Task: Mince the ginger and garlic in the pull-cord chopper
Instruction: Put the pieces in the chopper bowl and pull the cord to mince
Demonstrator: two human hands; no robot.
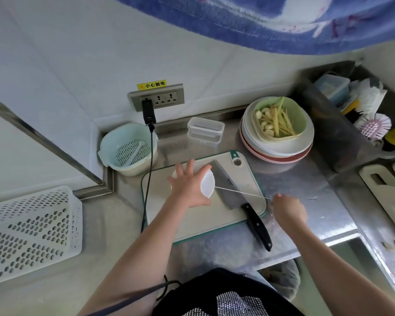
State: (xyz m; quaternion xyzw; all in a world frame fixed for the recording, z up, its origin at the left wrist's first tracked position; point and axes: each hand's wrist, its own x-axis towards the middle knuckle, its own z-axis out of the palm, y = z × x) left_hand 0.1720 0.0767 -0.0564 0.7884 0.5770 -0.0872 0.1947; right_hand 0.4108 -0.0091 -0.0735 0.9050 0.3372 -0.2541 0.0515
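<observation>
The white pull-cord chopper (207, 184) stands on the cutting board (198, 220). My left hand (188, 185) presses flat on its lid, fingers spread, and hides most of it. A thin white cord (242, 192) runs taut from the chopper to the right. My right hand (287, 208) grips the cord's end just past the board's right edge; the handle itself is hidden in the fist. Ginger strips and garlic cloves (275, 123) lie in a green bowl (302, 120) on stacked plates at the back right.
A cleaver (232, 190) with a black handle lies on the board under the cord. A mint colander bowl (128, 149), a clear lidded box (205, 130), a white perforated basket (30, 231), a wall socket with a black cable (149, 160) and a sink caddy with brushes (372, 126) surround the board.
</observation>
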